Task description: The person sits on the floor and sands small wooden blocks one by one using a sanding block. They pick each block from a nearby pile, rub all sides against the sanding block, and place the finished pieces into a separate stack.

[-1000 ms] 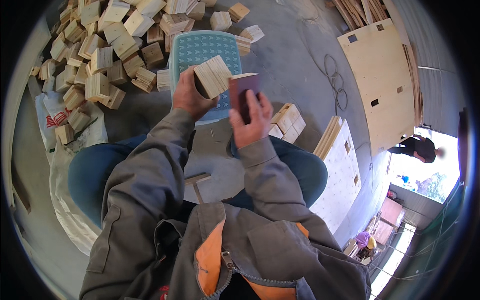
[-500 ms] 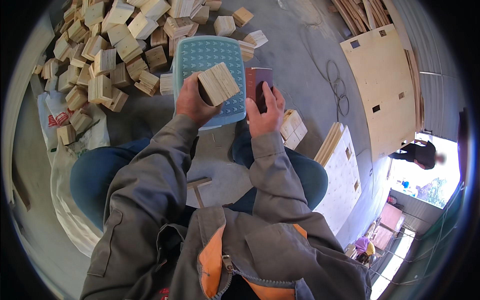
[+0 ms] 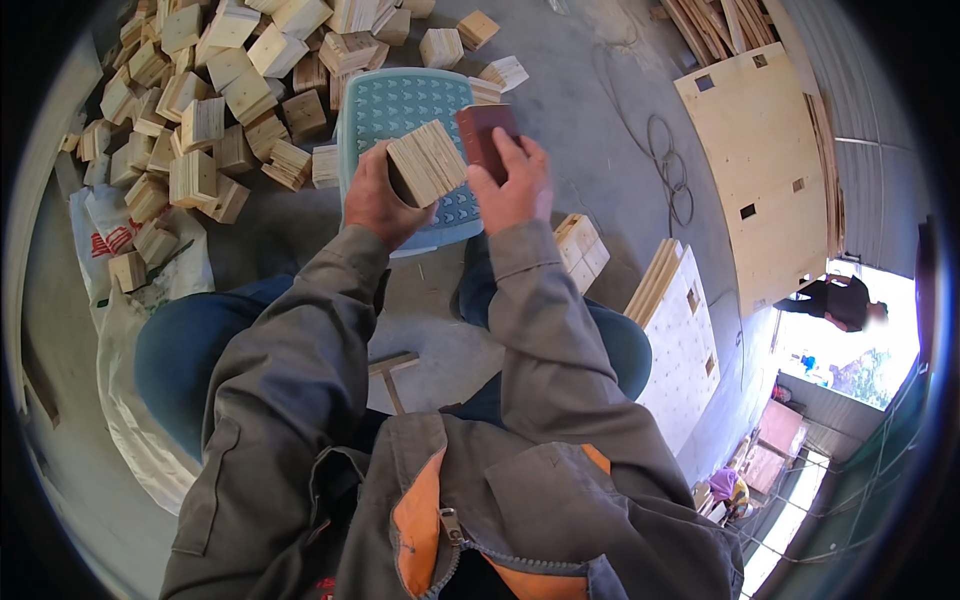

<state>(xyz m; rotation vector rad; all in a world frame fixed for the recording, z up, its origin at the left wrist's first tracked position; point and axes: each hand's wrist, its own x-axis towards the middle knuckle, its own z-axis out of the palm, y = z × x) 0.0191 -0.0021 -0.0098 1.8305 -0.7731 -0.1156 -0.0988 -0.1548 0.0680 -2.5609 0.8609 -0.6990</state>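
My left hand (image 3: pixel 382 205) is closed round a squarish block of layered plywood (image 3: pixel 432 162), its striped edge face turned up. It holds the block above a light blue plastic stool (image 3: pixel 385 100) with a bumpy top. In my right hand (image 3: pixel 520 188) is a dark red-brown sanding block (image 3: pixel 483 135), gripped between thumb and fingers. The sanding block is tilted, close against the plywood block's right upper side; I cannot tell whether they touch. My left palm and part of the plywood block's lower side are hidden.
A large heap of plywood blocks (image 3: pixel 235 85) spreads at the far left, some on a white sack (image 3: pixel 150 330). More blocks (image 3: pixel 580 248) lie right of the stool. Plywood sheets (image 3: pixel 680 340) and a larger panel (image 3: pixel 765 170) stand right. A cable (image 3: pixel 665 165) coils on the floor; a person (image 3: pixel 840 302) is at the doorway.
My right hand has brought the sanding block left and slightly up, closer to the plywood block, and tilted it. The left hand with its block has shifted only slightly left.
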